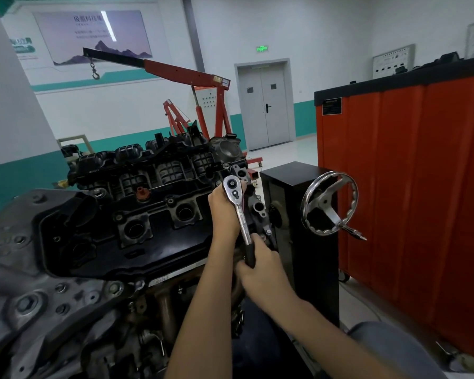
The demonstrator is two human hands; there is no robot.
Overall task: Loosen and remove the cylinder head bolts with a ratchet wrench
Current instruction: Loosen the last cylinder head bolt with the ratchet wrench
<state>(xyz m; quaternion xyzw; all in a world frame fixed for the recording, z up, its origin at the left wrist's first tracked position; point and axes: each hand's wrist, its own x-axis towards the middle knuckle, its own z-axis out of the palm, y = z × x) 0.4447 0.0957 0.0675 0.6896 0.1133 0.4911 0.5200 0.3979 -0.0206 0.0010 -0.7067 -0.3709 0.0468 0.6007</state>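
The left hand (222,214) is clasping the ratchet wrench (240,214) at its head while the right hand (260,269) is gripping the handle, ideally pulling steadily with the socket square

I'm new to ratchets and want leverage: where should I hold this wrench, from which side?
Grip the wrench by its black handle end, farthest from its head, from the near side as the right hand does; the shaft slants toward you.

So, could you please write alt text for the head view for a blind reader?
A person holds a ratchet wrench on the right end of a black engine, right hand gripping its handle, left hand holding its head. A chrome handwheel and red cabinet stand to the right.
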